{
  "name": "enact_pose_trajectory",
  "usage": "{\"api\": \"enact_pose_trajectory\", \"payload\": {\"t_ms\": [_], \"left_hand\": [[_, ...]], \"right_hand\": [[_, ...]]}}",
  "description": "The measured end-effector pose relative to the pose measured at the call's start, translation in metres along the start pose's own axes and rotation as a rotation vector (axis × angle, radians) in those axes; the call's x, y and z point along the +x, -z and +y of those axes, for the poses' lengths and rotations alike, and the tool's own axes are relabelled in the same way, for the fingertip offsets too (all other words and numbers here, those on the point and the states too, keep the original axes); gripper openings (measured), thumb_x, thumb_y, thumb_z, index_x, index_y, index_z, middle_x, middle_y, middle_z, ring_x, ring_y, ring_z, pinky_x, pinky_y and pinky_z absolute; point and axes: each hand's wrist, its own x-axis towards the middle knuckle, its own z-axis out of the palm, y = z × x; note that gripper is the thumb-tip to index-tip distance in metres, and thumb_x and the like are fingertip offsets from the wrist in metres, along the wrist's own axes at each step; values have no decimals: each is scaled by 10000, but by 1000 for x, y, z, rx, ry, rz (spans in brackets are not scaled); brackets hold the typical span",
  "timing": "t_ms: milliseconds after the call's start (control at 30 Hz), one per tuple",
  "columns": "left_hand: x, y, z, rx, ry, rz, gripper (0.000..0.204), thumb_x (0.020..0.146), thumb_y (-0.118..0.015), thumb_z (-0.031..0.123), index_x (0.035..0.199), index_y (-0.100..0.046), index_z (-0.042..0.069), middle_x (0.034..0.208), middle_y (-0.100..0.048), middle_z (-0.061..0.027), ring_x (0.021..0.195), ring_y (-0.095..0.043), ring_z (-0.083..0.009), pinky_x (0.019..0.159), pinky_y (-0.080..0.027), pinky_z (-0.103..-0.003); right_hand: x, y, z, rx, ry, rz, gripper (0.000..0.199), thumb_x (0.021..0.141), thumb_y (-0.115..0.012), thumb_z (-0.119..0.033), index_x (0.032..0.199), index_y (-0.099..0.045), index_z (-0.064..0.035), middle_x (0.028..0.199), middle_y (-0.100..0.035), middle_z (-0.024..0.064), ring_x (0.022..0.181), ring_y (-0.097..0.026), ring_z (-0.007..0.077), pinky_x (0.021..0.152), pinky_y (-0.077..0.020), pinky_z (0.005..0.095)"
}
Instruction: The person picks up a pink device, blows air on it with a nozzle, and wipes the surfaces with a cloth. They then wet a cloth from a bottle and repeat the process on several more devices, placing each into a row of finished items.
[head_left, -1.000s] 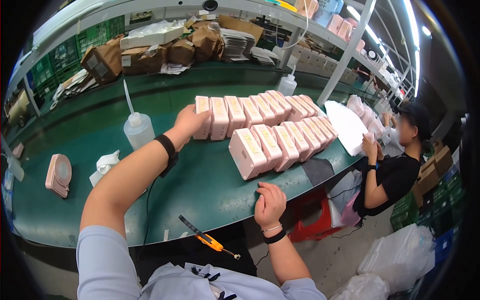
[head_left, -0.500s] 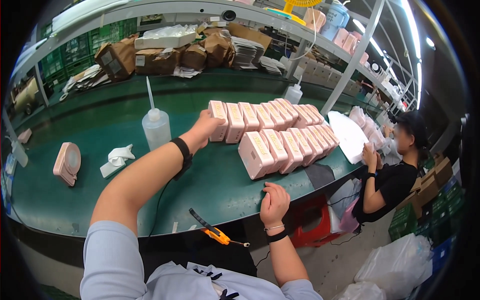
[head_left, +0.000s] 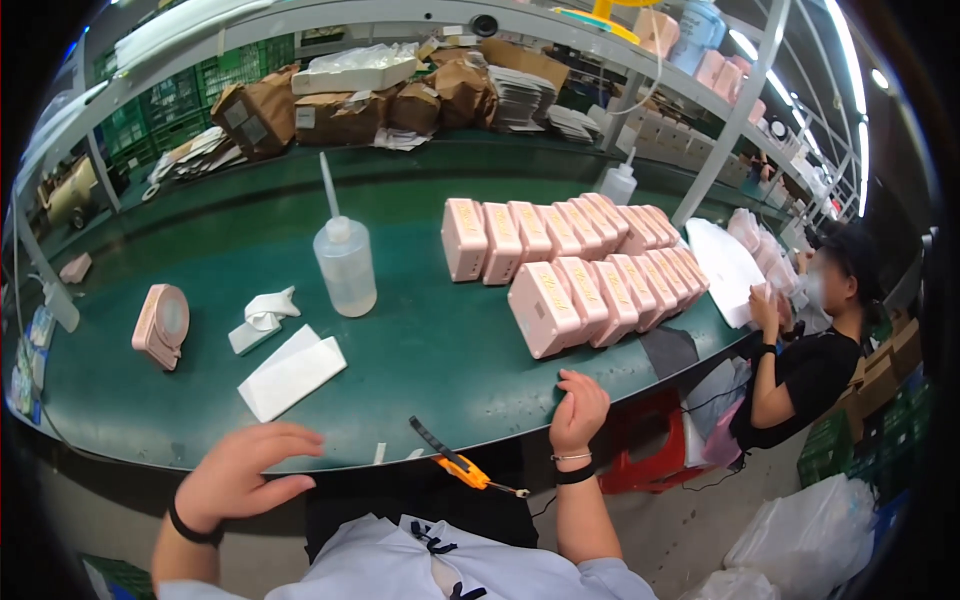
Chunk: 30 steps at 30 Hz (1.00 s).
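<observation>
At the near edge of a green workbench (head_left: 420, 365), a person's left hand (head_left: 245, 475) hangs open, fingers apart; the right hand (head_left: 580, 412) is loosely curled, its grip impossible to tell. Beyond the left lies a folded white sheet (head_left: 292, 375); beyond the right stand rows of pink cases (head_left: 545, 318). Left of them stands a squeeze bottle (head_left: 346, 275), with brown parcels (head_left: 340, 118) farthest back.

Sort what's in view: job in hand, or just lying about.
Probably the job: pink cases, near the right hand; white sheets, near the left hand.
Probably just lying about: brown packages at the back; plastic bags on the floor.
</observation>
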Motion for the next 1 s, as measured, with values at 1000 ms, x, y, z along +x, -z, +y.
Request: {"api": "enact_pose_trajectory", "payload": {"t_ms": [1000], "left_hand": [[-142,-37,-162,740,634,1381,213,931,-628,47,1132,-601,-18,1227,-599,-157,1138,-558,-294,1029,-405,-395]], "right_hand": [[-19,-18,1,-81,47,64,391,1014,-357,-305,963,-620,-19,1071,-672,182,971,-611,371,882,-437,476]]}}
